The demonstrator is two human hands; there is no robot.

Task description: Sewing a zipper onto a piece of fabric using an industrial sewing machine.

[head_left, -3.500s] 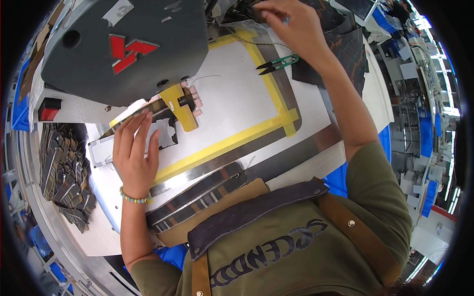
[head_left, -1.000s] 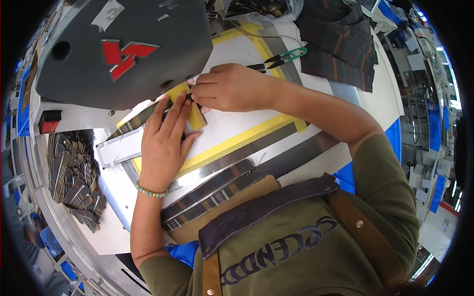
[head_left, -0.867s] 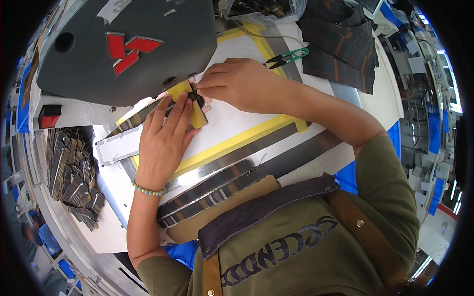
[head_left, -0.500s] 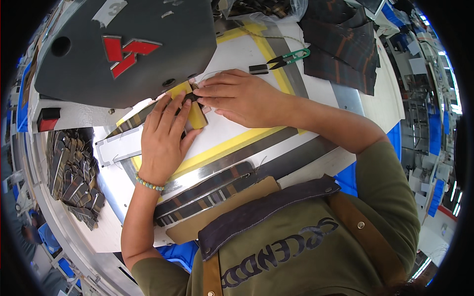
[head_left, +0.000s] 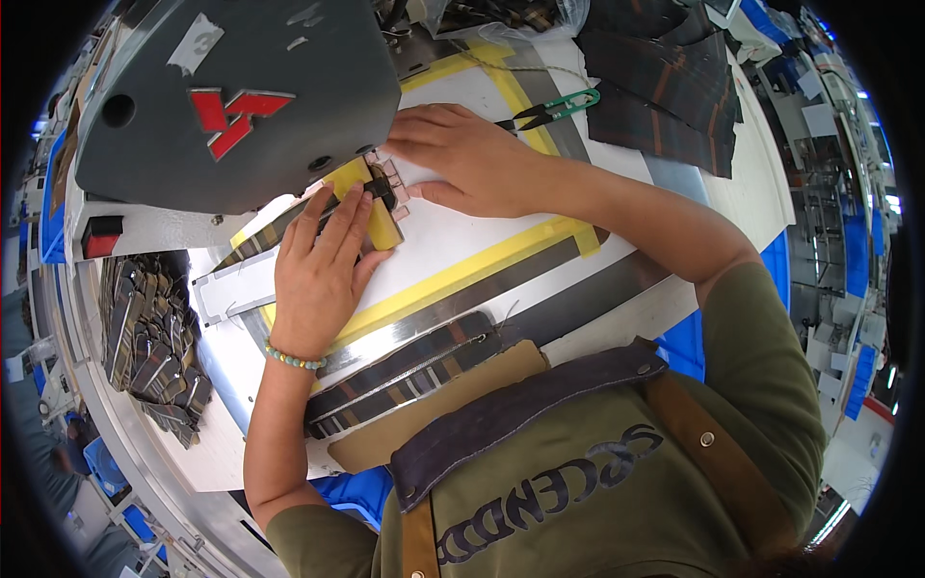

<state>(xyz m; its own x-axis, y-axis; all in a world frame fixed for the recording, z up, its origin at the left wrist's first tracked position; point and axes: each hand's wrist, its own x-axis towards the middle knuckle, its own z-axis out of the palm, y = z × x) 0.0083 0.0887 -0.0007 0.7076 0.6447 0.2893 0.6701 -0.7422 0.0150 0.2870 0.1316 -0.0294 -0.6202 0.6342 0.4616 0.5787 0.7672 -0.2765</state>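
My left hand (head_left: 320,265) lies with fingers stretched flat over a plaid fabric strip (head_left: 275,227) and a yellow plate (head_left: 385,229) beside the dark grey machine head (head_left: 241,106), which looks like a sewing machine's. Its fingertips touch a small black piece (head_left: 379,187) at the plate. To the right of that piece is my right hand (head_left: 467,159), its fingers extended and thumb apart, with nothing visible in it. The machine head partly hides its fingertips. Whatever lies under the left palm cannot be seen.
Green-handled thread snips (head_left: 559,108) lie beyond my right hand, near dark plaid fabric pieces (head_left: 660,101). A zippered plaid strip (head_left: 405,376) rests at the near table edge. Many plaid pieces (head_left: 154,342) are heaped at left. Yellow tape (head_left: 462,275) borders the white work surface.
My right hand has come away from the small black piece, its thumb opening outward, and moved slightly up and left. The left hand stays in place. The view has shifted slightly.
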